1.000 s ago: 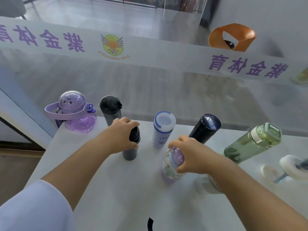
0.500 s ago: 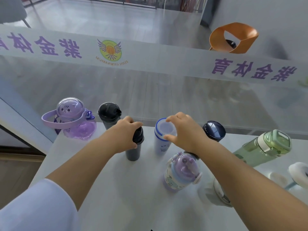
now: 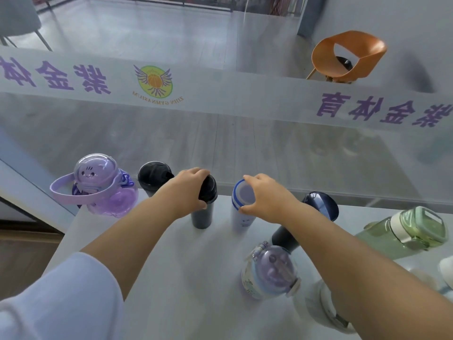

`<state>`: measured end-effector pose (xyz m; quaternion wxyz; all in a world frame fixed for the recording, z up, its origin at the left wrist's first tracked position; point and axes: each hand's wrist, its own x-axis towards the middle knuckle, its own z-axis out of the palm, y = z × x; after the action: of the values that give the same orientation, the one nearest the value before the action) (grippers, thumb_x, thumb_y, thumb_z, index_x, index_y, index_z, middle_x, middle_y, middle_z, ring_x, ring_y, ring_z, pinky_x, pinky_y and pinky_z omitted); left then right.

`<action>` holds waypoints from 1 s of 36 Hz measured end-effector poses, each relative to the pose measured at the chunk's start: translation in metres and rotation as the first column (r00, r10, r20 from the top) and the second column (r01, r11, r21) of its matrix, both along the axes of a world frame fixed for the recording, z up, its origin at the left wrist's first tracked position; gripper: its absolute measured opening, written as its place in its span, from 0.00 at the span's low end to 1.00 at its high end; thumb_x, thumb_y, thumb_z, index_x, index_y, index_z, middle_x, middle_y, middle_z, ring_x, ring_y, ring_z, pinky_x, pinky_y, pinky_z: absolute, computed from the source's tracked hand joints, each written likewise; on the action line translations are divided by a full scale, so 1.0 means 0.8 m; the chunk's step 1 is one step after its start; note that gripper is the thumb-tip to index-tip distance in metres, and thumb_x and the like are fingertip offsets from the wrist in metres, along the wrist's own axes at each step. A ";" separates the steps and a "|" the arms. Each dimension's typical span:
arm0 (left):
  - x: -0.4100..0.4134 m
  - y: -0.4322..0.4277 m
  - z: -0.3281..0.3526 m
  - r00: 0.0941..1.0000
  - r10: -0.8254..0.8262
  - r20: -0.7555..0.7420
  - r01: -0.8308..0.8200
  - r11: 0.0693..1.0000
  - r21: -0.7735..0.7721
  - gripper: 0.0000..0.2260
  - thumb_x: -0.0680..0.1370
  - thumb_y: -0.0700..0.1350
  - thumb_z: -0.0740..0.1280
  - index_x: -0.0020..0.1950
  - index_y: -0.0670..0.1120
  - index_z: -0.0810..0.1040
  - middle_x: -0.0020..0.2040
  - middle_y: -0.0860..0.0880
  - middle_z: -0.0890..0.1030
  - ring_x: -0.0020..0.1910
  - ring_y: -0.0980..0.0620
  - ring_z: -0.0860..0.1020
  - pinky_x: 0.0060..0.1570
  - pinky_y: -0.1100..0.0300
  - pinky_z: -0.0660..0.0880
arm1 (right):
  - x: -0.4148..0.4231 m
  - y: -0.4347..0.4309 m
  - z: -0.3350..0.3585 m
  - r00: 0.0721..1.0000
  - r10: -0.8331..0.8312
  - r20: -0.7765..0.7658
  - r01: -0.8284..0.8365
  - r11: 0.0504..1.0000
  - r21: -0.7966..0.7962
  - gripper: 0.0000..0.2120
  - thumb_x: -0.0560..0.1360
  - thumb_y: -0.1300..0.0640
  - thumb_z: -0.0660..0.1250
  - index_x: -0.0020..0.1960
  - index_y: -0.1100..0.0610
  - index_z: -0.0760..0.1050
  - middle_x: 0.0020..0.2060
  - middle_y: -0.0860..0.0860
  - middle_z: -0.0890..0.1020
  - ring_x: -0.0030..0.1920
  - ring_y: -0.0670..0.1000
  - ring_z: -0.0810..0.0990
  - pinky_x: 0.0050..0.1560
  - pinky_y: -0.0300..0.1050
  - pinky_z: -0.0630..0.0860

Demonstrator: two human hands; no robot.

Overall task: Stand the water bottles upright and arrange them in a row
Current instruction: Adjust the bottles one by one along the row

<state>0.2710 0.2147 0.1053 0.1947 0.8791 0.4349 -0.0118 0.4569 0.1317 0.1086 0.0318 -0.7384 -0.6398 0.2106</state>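
your left sleeve [image 3: 61, 300] is pale lavender-white, loose soft fabric, ending near the elbow at the near-left corner. left forearm [image 3: 137, 234] is bare from there to the left hand [image 3: 187, 192]. right arm [image 3: 343, 261] is bare from the near-right edge to the right hand [image 3: 266, 200].

A frosted strip [image 3: 220, 94] across the glass, in the upper half of the frame, carries purple characters [image 3: 382, 111] 紫金体育, mirrored, at right and, cut off, at left. The winged logo [image 3: 153, 81] reads ZIJIN GYMNASIUM, mirrored. Print on the white bottle [image 3: 241, 218] is unreadable.
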 end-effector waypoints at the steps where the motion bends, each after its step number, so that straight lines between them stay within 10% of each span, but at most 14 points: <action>1: 0.002 0.002 0.000 1.000 -0.004 0.003 0.004 1.000 0.001 0.30 0.70 0.45 0.71 0.69 0.46 0.65 0.67 0.49 0.71 0.64 0.46 0.69 0.61 0.51 0.71 | 0.003 0.001 0.001 1.000 -0.007 -0.006 0.007 1.000 -0.001 0.35 0.71 0.49 0.69 0.73 0.57 0.59 0.65 0.57 0.70 0.63 0.58 0.71 0.60 0.50 0.72; 36: 0.001 0.002 0.009 1.000 -0.027 0.003 0.027 1.000 0.001 0.34 0.72 0.54 0.70 0.74 0.51 0.60 0.74 0.52 0.62 0.70 0.47 0.65 0.66 0.51 0.68 | 0.012 0.003 0.013 0.999 -0.022 -0.033 0.021 1.000 -0.013 0.41 0.71 0.46 0.70 0.76 0.55 0.53 0.71 0.54 0.63 0.69 0.57 0.64 0.65 0.53 0.70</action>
<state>0.2718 0.2166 0.1123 0.1949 0.8850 0.4227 -0.0128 0.4666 0.1342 0.1191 0.0400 -0.7419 -0.6299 0.2263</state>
